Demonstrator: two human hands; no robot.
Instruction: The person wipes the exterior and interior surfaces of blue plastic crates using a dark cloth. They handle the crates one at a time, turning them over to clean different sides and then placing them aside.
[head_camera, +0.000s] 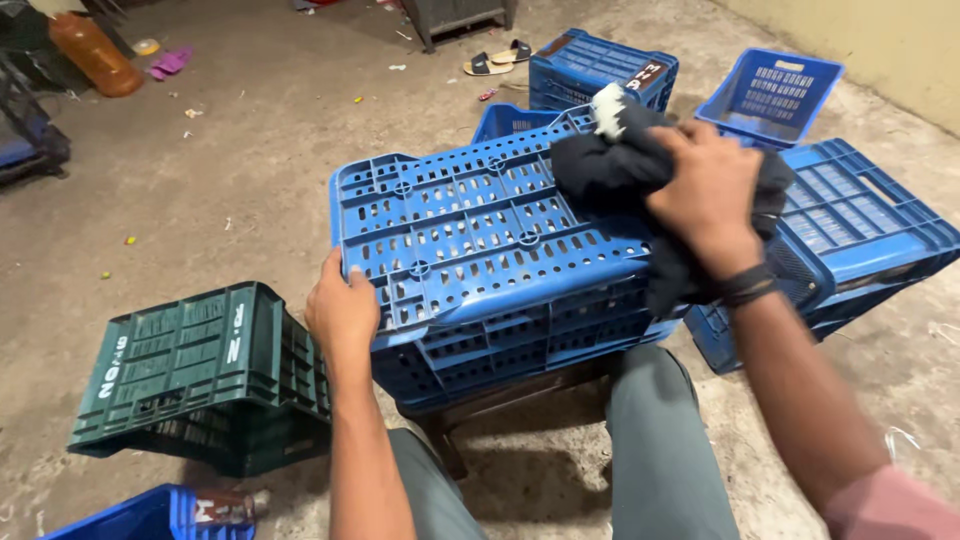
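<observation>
Blue crate (480, 240), upturned on the person's knees, centre near. Left hand (342, 310) grips its near-left edge, fingers curled on it. Right hand (708, 190) presses a dark cloth (610, 165), fingers clamped, at its far-right corner; wiping looks underway, most of the base untouched.

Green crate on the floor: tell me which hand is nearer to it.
Left. The left hand grips the upturned blue crate beside the green crate; the right hand presses a dark cloth at the far side.

Dusty concrete floor (260, 150) with scattered litter, pale yellow wall (880, 50) at right, sandals (497, 58), orange bottle (95, 55)
</observation>
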